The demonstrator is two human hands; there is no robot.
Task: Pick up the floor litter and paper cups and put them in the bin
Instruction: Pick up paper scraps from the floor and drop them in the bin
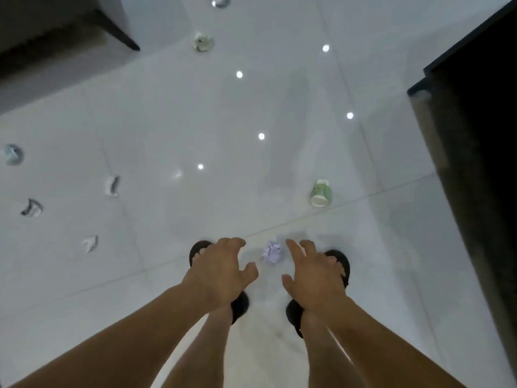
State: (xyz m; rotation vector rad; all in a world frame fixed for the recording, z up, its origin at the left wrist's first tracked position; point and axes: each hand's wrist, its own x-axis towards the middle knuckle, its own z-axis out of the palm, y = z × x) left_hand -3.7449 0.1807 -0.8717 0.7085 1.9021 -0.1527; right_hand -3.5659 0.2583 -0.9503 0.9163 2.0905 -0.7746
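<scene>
— What's on the floor (167,107)?
— A green cup (321,193) on its side. A lilac paper ball (272,253) between two sandals (340,260).
— Farther off?
— A crumpled wad (203,42). On the left, three scraps (112,186) and a bluish piece (13,154).

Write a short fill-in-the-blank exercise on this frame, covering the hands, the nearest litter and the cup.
1. The left hand and the right hand are both held over the floor and hold ____.
2. The crumpled paper ball lies ____ the two hands.
3. The green paper cup lies on its ____.
4. The person's sandals are ____ in colour.

Missing words: nothing; between; side; black.
</scene>
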